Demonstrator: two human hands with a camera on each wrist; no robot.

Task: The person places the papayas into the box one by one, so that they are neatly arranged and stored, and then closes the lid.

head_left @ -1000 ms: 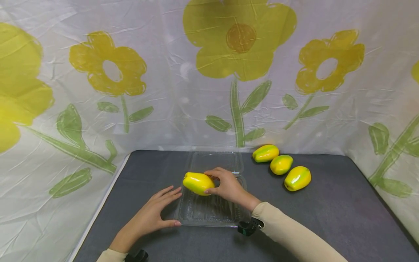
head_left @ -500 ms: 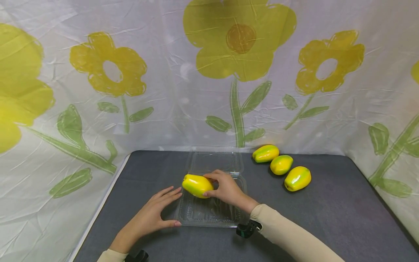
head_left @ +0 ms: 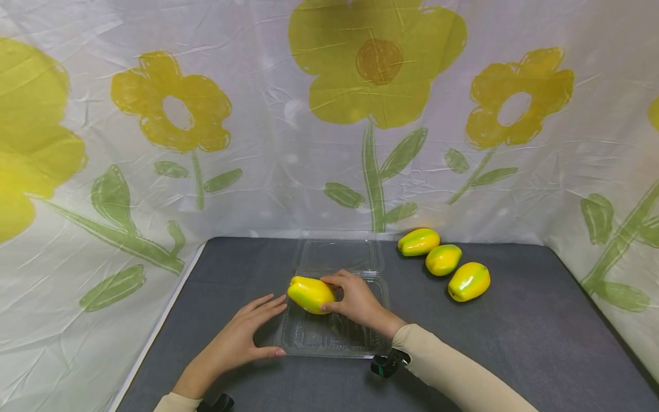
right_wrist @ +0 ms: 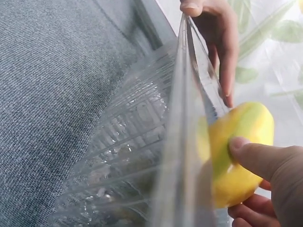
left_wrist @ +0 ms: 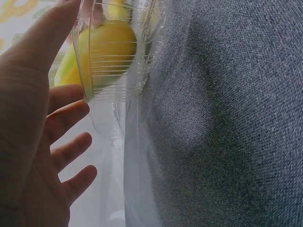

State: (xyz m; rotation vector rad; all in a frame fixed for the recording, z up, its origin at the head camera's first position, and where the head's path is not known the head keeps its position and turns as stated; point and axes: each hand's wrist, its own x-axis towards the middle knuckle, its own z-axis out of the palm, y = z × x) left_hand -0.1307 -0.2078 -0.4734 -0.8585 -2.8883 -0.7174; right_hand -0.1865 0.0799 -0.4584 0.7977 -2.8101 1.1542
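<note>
In the head view my right hand [head_left: 355, 300] grips a yellow-green papaya [head_left: 310, 295] by its right end, thumb on the near side and fingers on the far side. The papaya is at the far left part of a clear plastic clamshell box [head_left: 334, 347], partly below its rim in the left wrist view. My left hand [head_left: 242, 337] lies at the box's left side, fingers spread and fairly straight. Its thumb [right_wrist: 191, 7] touches the rim at the near corner in the right wrist view. Its fingertips [left_wrist: 75, 109] are close to the box wall.
The box's lid [head_left: 337, 254] lies folded back toward the rear curtain. Three more papayas [head_left: 468, 281] rest on the grey cloth-covered table [head_left: 515, 343] at the back right. A flower-print curtain [head_left: 268, 143] closes off the back and sides.
My right hand has lowered the papaya slightly into the box and toward me. The left hand has stayed in place.
</note>
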